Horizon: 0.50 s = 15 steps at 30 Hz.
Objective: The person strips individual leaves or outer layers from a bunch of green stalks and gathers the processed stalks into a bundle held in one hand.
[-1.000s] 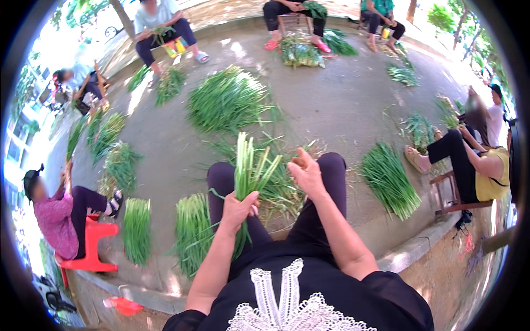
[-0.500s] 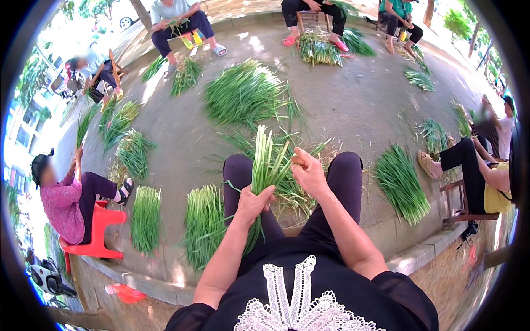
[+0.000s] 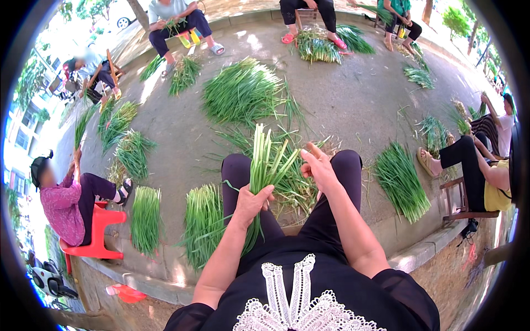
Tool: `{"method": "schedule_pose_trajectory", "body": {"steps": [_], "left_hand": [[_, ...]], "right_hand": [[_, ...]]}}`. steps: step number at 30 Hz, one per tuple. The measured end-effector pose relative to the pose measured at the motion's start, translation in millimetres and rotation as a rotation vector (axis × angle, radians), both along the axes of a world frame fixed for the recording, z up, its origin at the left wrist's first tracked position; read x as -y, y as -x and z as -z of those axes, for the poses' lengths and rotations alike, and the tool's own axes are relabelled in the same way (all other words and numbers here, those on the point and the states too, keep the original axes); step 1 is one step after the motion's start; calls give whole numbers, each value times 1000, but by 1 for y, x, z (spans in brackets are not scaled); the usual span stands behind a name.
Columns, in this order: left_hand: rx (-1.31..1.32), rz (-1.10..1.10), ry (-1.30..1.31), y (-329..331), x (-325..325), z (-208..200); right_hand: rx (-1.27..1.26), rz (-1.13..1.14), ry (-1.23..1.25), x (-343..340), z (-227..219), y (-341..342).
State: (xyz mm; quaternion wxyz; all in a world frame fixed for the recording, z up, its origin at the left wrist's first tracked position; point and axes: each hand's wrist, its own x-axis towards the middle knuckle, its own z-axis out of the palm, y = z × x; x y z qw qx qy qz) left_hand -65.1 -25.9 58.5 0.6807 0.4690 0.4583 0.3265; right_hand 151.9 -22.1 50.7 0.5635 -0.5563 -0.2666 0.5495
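My left hand [image 3: 252,203] is closed around a bunch of garlic chives [image 3: 266,165], pale stem ends pointing up and away, green leaves hanging below the fist over my lap. Just right of the stems is my right hand [image 3: 318,167], its fingers loosely curled but apart, and I see nothing in it. Between my knees and beyond them, loose chives and trimmings [image 3: 295,193] are scattered on the ground. A neat pile of chives [image 3: 203,223] lies by my left knee, partly behind my left forearm. A larger heap [image 3: 243,91] lies farther ahead.
Another chive pile [image 3: 402,182] is on the right, and one [image 3: 146,219] on the left. A person sits on a red plastic stool [image 3: 99,234] at left. Several other people with chives sit around the paved ground. A raised curb [image 3: 417,256] runs behind the piles.
My right hand has drawn slightly right, away from the stems, and its fingers have spread more. The left hand keeps its hold on the chives.
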Motion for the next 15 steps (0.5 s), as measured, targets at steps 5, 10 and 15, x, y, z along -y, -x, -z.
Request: {"method": "schedule_pose_trajectory", "body": {"steps": [5, 10, 15], "left_hand": [[-27, 26, 8, 1, 0, 0], [-41, 32, -1, 0, 0, 0], [-62, 21, -19, -1, 1, -4]], "right_hand": [[-354, -54, 107, -12, -4, 4], [-271, -11, -21, -17, 4, 11], [-231, 85, -19, -14, 5, 11]]}}
